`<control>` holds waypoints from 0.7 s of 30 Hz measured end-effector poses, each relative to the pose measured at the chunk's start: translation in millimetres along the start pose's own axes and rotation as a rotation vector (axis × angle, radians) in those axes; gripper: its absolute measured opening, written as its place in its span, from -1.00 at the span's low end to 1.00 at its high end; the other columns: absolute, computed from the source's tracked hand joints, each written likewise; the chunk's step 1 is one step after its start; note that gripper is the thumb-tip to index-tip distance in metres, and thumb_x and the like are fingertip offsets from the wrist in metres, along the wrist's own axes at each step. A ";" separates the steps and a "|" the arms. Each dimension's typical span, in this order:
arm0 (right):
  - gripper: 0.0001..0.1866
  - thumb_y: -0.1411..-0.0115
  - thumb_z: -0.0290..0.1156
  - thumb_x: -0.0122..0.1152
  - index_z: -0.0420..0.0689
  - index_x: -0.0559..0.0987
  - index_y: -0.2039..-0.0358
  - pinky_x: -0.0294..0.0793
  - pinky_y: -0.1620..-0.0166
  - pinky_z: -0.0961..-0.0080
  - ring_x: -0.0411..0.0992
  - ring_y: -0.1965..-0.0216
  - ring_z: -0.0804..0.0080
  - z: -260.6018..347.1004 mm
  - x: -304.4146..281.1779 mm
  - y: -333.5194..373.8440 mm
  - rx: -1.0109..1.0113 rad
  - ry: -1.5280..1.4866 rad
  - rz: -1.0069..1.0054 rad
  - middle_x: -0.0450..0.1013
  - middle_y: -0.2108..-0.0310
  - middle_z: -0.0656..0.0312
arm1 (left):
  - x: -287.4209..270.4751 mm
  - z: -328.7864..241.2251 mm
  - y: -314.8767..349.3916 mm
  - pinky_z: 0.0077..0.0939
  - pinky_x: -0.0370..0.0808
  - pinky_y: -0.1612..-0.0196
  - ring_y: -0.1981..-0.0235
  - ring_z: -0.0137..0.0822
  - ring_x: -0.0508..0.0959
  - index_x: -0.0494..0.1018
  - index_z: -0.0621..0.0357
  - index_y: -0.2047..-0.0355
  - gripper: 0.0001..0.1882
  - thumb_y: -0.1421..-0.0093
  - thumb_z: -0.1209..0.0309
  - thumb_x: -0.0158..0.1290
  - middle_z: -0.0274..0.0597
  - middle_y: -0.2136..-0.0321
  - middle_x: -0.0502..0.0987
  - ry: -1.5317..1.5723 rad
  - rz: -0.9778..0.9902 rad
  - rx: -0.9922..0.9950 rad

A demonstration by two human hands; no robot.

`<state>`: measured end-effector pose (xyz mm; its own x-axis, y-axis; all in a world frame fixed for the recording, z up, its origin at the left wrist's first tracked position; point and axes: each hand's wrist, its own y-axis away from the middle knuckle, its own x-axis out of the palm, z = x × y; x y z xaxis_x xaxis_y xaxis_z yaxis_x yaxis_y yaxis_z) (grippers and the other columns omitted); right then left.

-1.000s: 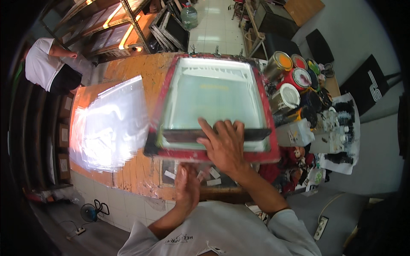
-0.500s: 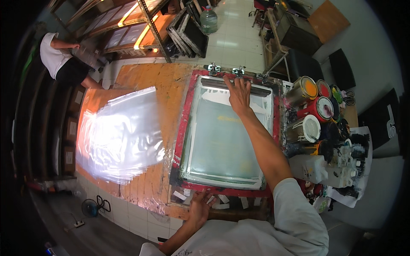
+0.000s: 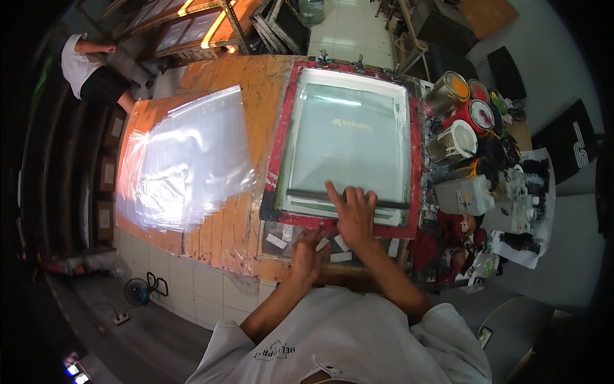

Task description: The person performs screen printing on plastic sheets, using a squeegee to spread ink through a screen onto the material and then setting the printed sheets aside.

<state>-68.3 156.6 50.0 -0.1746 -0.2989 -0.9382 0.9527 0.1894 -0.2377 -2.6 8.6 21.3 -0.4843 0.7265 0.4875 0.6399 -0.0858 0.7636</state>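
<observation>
A printing screen [image 3: 414,147] in a red frame lies on the wooden table in front of me, its pale mesh bearing a small yellowish design near the far part. My right hand [image 3: 356,214] grips a long dark squeegee [image 3: 304,194] that lies crosswise at the mesh's near end, the index finger stretched over it. At the frame's near edge is my left hand [image 3: 308,253], with its fingers bent against the red rim; the undersides of the fingers are hidden. Left of the screen, clear plastic bags [image 3: 192,160] lie in a fanned pile.
Open paint cans [image 3: 455,142] and plastic jugs [image 3: 464,195] crowd the right side. Hinge clamps [image 3: 359,63] hold the frame's far edge. Pale strips [image 3: 276,240] lie under the near edge. A person [image 3: 89,67] stands at the far left, beside shelves [image 3: 192,32].
My right hand has drawn the squeegee from the far end of the screen to its near end, and the design shows more clearly. My left hand stays at the near edge. The view has tilted downward.
</observation>
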 end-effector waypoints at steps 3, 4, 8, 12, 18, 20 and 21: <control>-0.19 -0.07 -0.67 0.18 0.07 0.39 -0.39 0.17 -0.02 0.03 0.30 0.15 0.19 8.4 1.1 22.2 0.022 -0.004 0.013 0.32 0.29 0.18 | -5.4 8.3 -9.7 0.03 0.29 -0.22 -0.16 -0.19 0.43 0.37 0.13 -0.06 -0.67 -0.33 0.33 0.06 -0.18 -0.10 0.46 0.015 -0.010 0.026; -0.19 -0.08 -0.66 0.18 0.05 0.39 -0.39 0.16 -0.02 0.02 0.30 0.15 0.20 6.4 4.6 22.9 0.022 0.000 -0.002 0.32 0.29 0.19 | -7.2 9.8 -14.0 0.05 0.26 -0.27 -0.20 -0.17 0.40 0.37 0.16 -0.09 -0.63 -0.33 0.31 0.04 -0.17 -0.12 0.44 -0.003 -0.014 0.032; -0.23 -0.13 -0.60 0.21 0.05 0.37 -0.39 0.15 -0.08 -0.02 0.31 0.14 0.22 -5.7 22.2 17.8 0.002 0.052 -0.019 0.30 0.28 0.19 | -12.5 15.7 -24.6 0.14 0.21 -0.33 -0.27 -0.08 0.36 0.34 0.25 -0.19 -0.52 -0.35 0.25 -0.03 -0.08 -0.20 0.37 -0.033 -0.036 0.042; -0.24 -0.14 -0.58 0.23 0.08 0.38 -0.39 0.11 -0.13 -0.07 0.32 0.12 0.24 -12.4 33.0 15.2 -0.015 0.023 -0.006 0.31 0.28 0.20 | -13.7 15.0 -28.1 0.12 0.24 -0.29 -0.23 -0.08 0.42 0.40 0.26 -0.20 -0.45 -0.24 0.26 0.11 -0.05 -0.17 0.43 0.035 -0.074 0.026; -0.24 -0.07 -0.58 0.35 0.13 0.43 -0.32 0.08 -0.17 -0.13 0.34 0.08 0.25 -52.7 56.6 -48.9 -0.023 0.012 -0.096 0.33 0.25 0.23 | -11.0 14.5 -24.0 0.09 0.30 -0.24 -0.26 -0.03 0.37 0.39 0.15 -0.13 -0.57 -0.35 0.19 -0.02 -0.09 -0.18 0.41 -0.062 -0.053 0.041; -0.25 -0.08 -0.58 0.34 0.14 0.44 -0.31 0.09 -0.18 -0.16 0.36 0.07 0.24 -73.4 67.7 -86.9 -0.011 0.050 -0.090 0.35 0.25 0.21 | -10.8 15.2 -22.2 0.04 0.33 -0.19 -0.16 -0.11 0.44 0.44 0.18 -0.06 -0.59 -0.25 0.28 0.08 -0.13 -0.10 0.48 -0.010 -0.061 0.051; -0.26 -0.09 -0.58 0.34 0.14 0.45 -0.30 0.09 -0.18 -0.18 0.36 0.07 0.23 -83.3 72.5 -105.3 -0.014 0.066 -0.099 0.36 0.25 0.21 | -10.7 15.3 -21.5 0.01 0.35 -0.17 -0.11 -0.16 0.47 0.47 0.19 -0.02 -0.60 -0.20 0.32 0.13 -0.15 -0.05 0.52 0.029 -0.101 0.047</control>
<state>-202.0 192.9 -13.9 -0.2841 -0.2546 -0.9244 0.9264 0.1756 -0.3331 -2.0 13.1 -6.8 -0.5644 0.7100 0.4212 0.6136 0.0194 0.7894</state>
